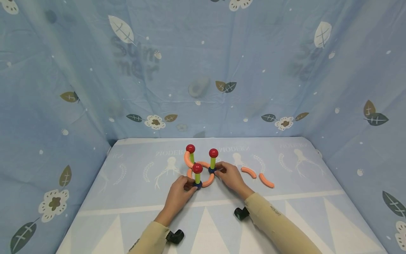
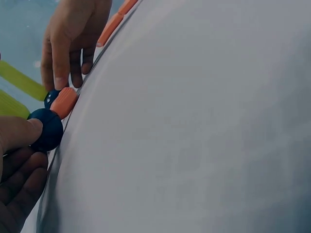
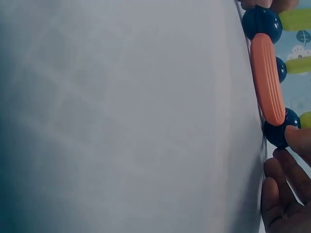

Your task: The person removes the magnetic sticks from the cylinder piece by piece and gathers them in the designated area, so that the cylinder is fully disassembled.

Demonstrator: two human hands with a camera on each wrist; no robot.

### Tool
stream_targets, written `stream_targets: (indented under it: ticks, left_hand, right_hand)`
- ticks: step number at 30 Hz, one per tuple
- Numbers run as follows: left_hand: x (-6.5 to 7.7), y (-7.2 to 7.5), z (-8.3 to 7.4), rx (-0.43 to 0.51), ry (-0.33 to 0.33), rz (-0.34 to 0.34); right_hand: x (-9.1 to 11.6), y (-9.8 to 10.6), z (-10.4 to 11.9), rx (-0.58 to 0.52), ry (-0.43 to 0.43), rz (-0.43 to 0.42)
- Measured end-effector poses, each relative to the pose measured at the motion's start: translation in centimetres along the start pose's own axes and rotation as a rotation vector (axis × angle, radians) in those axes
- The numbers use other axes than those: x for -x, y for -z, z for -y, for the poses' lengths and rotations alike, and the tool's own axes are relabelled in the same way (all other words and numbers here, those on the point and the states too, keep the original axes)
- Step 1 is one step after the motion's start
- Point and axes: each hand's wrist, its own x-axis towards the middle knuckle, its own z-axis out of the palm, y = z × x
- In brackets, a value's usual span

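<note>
A ring of curved orange rods and dark blue balls lies on the table. Three green rods stand upright from it, each topped by a red ball. My left hand pinches the front blue ball between thumb and fingers. With thumb and fingertips, my right hand holds the right blue ball. Between these two balls runs one ribbed orange rod. Another curved orange rod stands up at the back left, its top close to the rear red ball.
Two loose curved orange rods, one nearer and one farther, lie to the right of my right hand. A patterned blue curtain closes off the table's back and sides. Black wrist devices hang below both sleeves.
</note>
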Motion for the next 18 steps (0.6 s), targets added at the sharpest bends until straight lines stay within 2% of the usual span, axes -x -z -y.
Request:
stream_targets:
  ticks: [8, 13, 18]
  left_hand:
    - [0.2, -0.5, -0.5, 0.000, 0.035, -0.002]
    - [0.3, -0.3, -0.3, 0.015, 0.015, -0.006]
    - [0.1, 0.4, 0.3, -0.015, -0.004, -0.052]
  right_hand:
    - [-0.2, 0.0, -0.2, 0.022, -0.010, 0.000]
    - [0.1, 0.0, 0.0, 0.020, -0.020, 0.002]
    - [0.9, 0.1, 0.1, 0.022, -0.022, -0.003]
